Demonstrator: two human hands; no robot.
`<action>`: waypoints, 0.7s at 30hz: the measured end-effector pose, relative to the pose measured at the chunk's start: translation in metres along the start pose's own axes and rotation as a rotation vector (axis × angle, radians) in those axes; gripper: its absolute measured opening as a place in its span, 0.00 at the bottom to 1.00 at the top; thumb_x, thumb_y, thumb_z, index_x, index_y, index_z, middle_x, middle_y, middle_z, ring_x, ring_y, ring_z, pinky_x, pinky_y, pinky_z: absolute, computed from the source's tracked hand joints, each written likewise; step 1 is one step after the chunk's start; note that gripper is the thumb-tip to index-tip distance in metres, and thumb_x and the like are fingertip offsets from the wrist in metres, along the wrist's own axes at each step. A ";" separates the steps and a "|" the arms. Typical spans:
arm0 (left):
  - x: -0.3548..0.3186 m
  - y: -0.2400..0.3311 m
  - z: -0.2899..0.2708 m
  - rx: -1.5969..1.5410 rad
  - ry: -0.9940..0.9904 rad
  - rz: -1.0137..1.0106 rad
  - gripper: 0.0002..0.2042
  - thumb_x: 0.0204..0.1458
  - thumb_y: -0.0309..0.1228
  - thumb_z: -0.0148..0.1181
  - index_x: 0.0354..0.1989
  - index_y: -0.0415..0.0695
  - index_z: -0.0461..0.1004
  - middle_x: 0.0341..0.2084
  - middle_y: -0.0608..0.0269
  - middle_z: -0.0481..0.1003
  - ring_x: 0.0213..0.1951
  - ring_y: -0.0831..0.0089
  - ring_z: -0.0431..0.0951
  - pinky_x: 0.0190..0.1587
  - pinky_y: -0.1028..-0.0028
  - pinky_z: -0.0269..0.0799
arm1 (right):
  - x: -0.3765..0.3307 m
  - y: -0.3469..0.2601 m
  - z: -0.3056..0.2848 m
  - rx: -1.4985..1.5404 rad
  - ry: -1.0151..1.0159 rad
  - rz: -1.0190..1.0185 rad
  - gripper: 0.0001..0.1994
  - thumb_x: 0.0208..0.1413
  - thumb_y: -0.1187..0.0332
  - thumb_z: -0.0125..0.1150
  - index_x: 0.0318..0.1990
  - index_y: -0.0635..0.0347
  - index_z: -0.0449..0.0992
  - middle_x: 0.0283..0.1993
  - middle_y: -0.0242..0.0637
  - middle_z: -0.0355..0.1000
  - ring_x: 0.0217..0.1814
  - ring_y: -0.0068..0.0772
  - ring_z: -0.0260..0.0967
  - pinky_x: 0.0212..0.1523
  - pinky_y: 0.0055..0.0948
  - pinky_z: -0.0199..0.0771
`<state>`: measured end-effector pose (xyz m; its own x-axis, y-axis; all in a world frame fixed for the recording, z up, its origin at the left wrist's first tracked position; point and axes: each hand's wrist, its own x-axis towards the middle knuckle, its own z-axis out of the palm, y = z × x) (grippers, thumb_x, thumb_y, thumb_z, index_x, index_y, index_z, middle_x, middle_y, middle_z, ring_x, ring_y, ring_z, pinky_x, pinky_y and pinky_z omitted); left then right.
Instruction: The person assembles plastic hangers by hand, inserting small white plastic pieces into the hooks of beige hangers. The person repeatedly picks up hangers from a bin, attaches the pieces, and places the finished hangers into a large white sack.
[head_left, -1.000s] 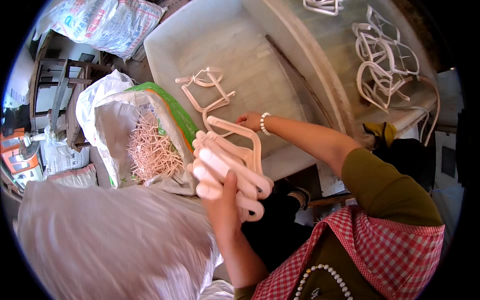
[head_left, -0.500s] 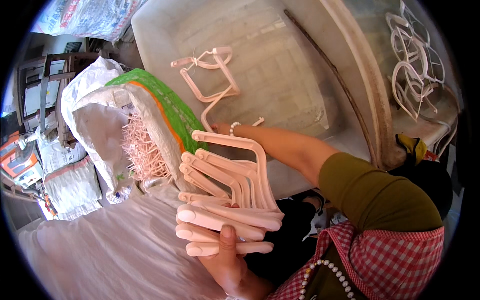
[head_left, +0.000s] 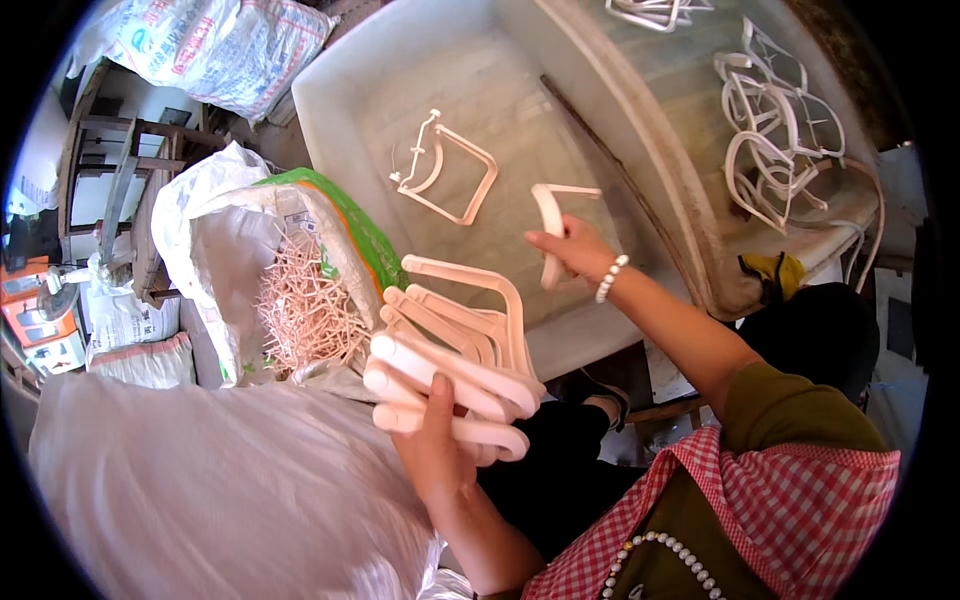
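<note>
My left hand [head_left: 435,440] grips a bundle of pale pink U-shaped plastic pieces [head_left: 455,375] with rounded ends, thumb pressed over the front ones. They fan out above the hand, stacked side by side. To the right, over a big whitish tub [head_left: 330,110], my right hand [head_left: 580,250] is closed round one single U-shaped piece [head_left: 549,212] of the same pink plastic. Inside the tub, beyond both hands, lies another pink frame [head_left: 478,190] with a thin knobbed strip attached. Part of the right hand's fingers is hidden behind the thumb and the piece.
Left of the tub, an open white-and-green woven sack [head_left: 225,205] holds many thin pink sticks [head_left: 305,300]. A dark rod [head_left: 620,165] leans inside the tub. Further right, a second tub contains looped white pieces [head_left: 765,130]. Pale cloth [head_left: 230,480] covers the lower left.
My right hand has come out from behind the bundle and moved right, carrying one U-shaped piece apart from the tub's frame. The left hand keeps its bundle. The view has shifted.
</note>
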<state>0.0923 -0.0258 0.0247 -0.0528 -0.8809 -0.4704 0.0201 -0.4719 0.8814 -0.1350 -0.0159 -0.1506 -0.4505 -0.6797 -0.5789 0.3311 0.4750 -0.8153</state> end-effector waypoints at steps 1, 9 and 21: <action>-0.001 0.000 0.001 -0.024 -0.027 -0.020 0.25 0.53 0.28 0.61 0.58 0.36 0.61 0.46 0.54 0.71 0.43 0.66 0.74 0.45 0.67 0.71 | -0.016 -0.014 -0.012 -0.003 0.026 0.000 0.15 0.53 0.57 0.62 0.35 0.60 0.72 0.21 0.29 0.68 0.16 0.18 0.59 0.15 0.22 0.56; -0.007 -0.001 0.012 -0.190 -0.289 -0.117 0.26 0.52 0.31 0.63 0.58 0.36 0.62 0.49 0.52 0.70 0.51 0.61 0.71 0.55 0.61 0.66 | -0.078 -0.071 -0.077 0.970 -0.292 -0.142 0.09 0.59 0.68 0.49 0.43 0.60 0.72 0.28 0.25 0.68 0.15 0.13 0.50 0.16 0.16 0.50; -0.031 0.000 0.043 -0.443 -0.766 -0.119 0.28 0.56 0.32 0.57 0.62 0.34 0.56 0.56 0.46 0.66 0.57 0.58 0.67 0.62 0.58 0.57 | -0.157 -0.032 -0.095 0.660 -0.486 0.290 0.16 0.64 0.58 0.50 0.43 0.64 0.74 0.33 0.35 0.77 0.18 0.14 0.65 0.15 0.15 0.60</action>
<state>0.0511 0.0024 0.0412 -0.7288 -0.6334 -0.2602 0.3476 -0.6696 0.6564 -0.1538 0.1289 -0.0346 0.0805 -0.8170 -0.5709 0.8587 0.3477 -0.3765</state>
